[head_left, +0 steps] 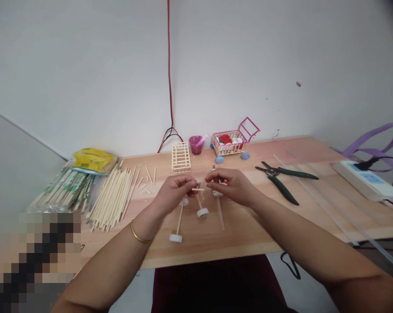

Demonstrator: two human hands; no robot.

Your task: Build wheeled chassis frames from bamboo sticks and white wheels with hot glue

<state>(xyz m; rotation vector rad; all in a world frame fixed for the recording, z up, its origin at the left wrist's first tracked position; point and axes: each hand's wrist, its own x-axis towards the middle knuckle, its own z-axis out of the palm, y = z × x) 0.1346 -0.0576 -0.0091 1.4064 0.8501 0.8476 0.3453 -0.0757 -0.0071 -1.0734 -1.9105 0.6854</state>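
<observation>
My left hand (pixel 180 188) pinches a short wooden stick (pixel 198 189) that points right. Facing it, my right hand (pixel 229 184) has its fingers curled and thumb close to the index finger; anything between them is too small to make out. Below the hands, a thin stick with a white wheel (pixel 202 212) slants down, and I cannot tell whether it joins the held stick. Another stick axle with a white wheel (pixel 175 238) lies nearer the table edge. Partly hidden under my right hand is what looks like a glue gun (pixel 218 194), with a clear glue stick (pixel 221 215) extending from it.
Loose wooden sticks (pixel 113 198) and a yellow packet (pixel 94 161) lie left. At the back stand a stick frame (pixel 181 157), a pink cup (pixel 196 145) and a small wheeled cart (pixel 231 143). Green-handled cutters (pixel 283 180), clear rods (pixel 317 200) and a power strip (pixel 368 180) are right.
</observation>
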